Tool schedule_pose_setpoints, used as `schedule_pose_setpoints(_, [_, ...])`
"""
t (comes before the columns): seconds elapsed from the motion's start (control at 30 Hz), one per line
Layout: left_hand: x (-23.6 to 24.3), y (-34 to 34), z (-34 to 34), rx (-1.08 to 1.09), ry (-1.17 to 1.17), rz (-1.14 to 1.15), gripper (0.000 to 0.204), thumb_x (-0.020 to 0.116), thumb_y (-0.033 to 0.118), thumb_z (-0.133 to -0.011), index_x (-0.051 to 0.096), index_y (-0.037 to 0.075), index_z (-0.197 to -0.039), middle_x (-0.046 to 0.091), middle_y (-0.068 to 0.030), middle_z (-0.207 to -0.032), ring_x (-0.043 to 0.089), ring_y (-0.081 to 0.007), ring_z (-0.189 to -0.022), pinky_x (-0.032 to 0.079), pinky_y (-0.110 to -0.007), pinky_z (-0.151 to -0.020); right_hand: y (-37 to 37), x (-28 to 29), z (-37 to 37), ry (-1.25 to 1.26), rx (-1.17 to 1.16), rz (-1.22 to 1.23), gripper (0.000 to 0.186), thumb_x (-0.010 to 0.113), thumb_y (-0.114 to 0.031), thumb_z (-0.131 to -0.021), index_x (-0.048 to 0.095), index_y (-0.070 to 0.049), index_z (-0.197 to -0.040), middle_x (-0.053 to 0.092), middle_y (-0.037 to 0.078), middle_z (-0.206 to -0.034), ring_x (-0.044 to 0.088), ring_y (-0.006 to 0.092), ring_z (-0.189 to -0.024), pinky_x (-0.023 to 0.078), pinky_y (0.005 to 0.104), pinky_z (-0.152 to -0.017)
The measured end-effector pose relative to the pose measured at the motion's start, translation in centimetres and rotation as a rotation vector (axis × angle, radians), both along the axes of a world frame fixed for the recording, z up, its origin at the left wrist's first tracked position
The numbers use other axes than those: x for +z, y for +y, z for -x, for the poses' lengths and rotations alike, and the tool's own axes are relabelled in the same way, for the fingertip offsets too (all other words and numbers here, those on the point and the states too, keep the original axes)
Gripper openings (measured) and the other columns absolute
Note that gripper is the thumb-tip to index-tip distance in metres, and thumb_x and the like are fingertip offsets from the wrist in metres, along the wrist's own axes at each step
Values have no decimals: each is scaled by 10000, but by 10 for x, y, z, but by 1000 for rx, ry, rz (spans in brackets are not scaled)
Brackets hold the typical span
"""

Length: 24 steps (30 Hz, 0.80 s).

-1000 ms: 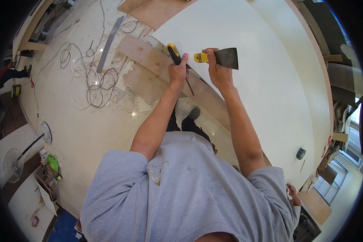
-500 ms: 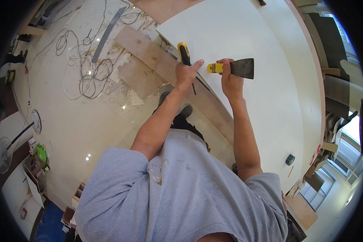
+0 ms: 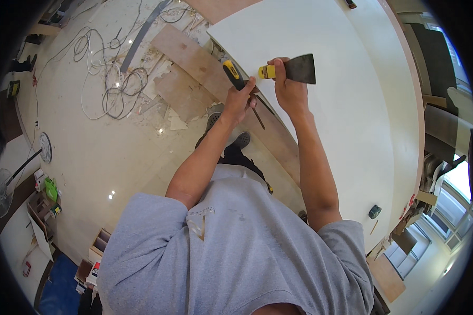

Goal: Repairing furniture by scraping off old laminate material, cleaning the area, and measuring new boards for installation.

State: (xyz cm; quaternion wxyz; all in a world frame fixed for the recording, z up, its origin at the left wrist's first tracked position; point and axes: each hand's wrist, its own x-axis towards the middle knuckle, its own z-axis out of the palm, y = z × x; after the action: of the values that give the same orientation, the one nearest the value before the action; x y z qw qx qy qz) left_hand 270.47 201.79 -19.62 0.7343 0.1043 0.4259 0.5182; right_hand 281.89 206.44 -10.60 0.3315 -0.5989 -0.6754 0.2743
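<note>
My left hand (image 3: 238, 104) is closed round a screwdriver (image 3: 233, 75) with a yellow and black handle. Its handle sticks up past the thumb, and the thin dark shaft shows below the fist, pointing down. In my right hand (image 3: 292, 97) is a scraper (image 3: 301, 69) with a yellow handle and a wide dark blade. The handle's end points toward my left hand and the blade faces right. Both hands are held over the near left edge of a large white panel (image 3: 347, 131), close together but apart.
A brown board (image 3: 189, 59) runs along the panel's left edge. On the floor at the left lie tangled cables (image 3: 118, 92), a grey strip (image 3: 143, 37) and broken sheet pieces (image 3: 181, 94). A small dark tool (image 3: 374, 211) rests on the panel; a fan (image 3: 4, 191) stands far left.
My right hand has moved up and left with the scraper, closer to my left hand. My left hand has shifted slightly left, and the screwdriver has tilted more.
</note>
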Motion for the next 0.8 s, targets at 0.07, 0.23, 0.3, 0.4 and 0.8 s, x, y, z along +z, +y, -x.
schedule_pose_setpoints(0.07, [0, 1, 0, 21, 15, 8, 284, 593, 304, -874, 517, 32, -912, 566, -73, -742, 428, -99, -459, 375, -236, -447, 3, -1, 2, 17, 2, 81, 248, 479, -254, -928, 587, -36, -879, 618, 113, -785, 594, 277, -719, 453, 355, -637])
schedule_pose_setpoints(0.23, [11, 8, 3, 134, -16, 41, 262, 623, 277, -855, 528, 34, -866, 551, -57, -687, 409, -102, -435, 352, -233, -425, 4, -1, 7, -6, 44, 11, 306, 405, -260, -961, 589, -21, -908, 628, 84, -806, 598, 199, -677, 472, 311, -645])
schedule_pose_setpoints(0.3, [16, 17, 8, 146, 148, 3, 254, 656, 261, -828, 532, 43, -789, 528, -36, -633, 406, -99, -426, 340, -238, -414, 1, 0, 6, 1, 111, -39, 270, 438, -254, -945, 593, -38, -905, 623, 110, -782, 593, 251, -683, 463, 329, -630])
schedule_pose_setpoints(0.4, [20, 31, 13, 101, 386, 22, 284, 713, 235, -773, 523, 63, -650, 477, 3, -542, 404, -91, -418, 321, -251, -399, -7, 4, 1, -31, 128, -24, 227, 475, -243, -928, 598, -54, -900, 613, 140, -745, 589, 303, -682, 456, 345, -617])
schedule_pose_setpoints(0.8, [14, 36, 14, 18, 634, -41, 348, 731, 260, -748, 497, 65, -582, 427, 35, -508, 380, -73, -441, 306, -268, -409, -13, -5, -3, -2, 135, -4, 221, 507, -231, -902, 587, -30, -859, 595, 119, -704, 571, 260, -601, 453, 317, -575])
